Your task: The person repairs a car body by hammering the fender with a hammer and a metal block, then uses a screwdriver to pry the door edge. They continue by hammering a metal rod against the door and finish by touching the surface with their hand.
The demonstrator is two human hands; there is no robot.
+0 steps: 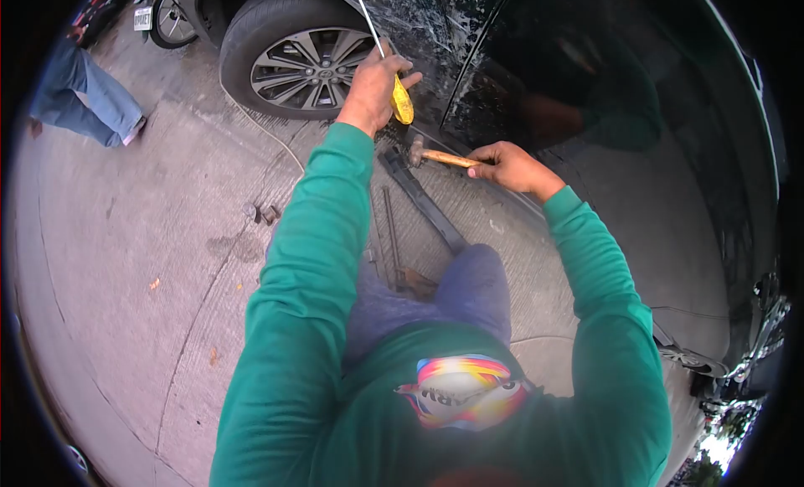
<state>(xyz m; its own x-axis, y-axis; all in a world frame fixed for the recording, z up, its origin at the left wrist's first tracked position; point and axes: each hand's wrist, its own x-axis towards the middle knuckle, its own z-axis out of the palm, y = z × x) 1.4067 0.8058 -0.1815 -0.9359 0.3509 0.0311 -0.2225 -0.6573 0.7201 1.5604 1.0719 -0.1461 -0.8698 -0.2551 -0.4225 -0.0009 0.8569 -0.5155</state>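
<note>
My left hand (374,87) is closed around a long screwdriver (403,104), its yellow handle hanging below the fingers and its metal shaft pointing up past the front wheel (311,66) of a dark car. In my right hand (512,168) is the wooden handle of a hammer (450,159). The hammer's head points left, under the yellow handle and close to the car's lower edge. Scuffed, whitish marks cover the car's fender (427,22) beside my left hand.
A long dark strip (423,200) lies on the concrete ground (126,261) between the car and my knees, with a thin rod (391,227) beside it. Small metal pieces (261,212) sit further left. A person in jeans (92,97) is at upper left, near a motorcycle wheel (172,22).
</note>
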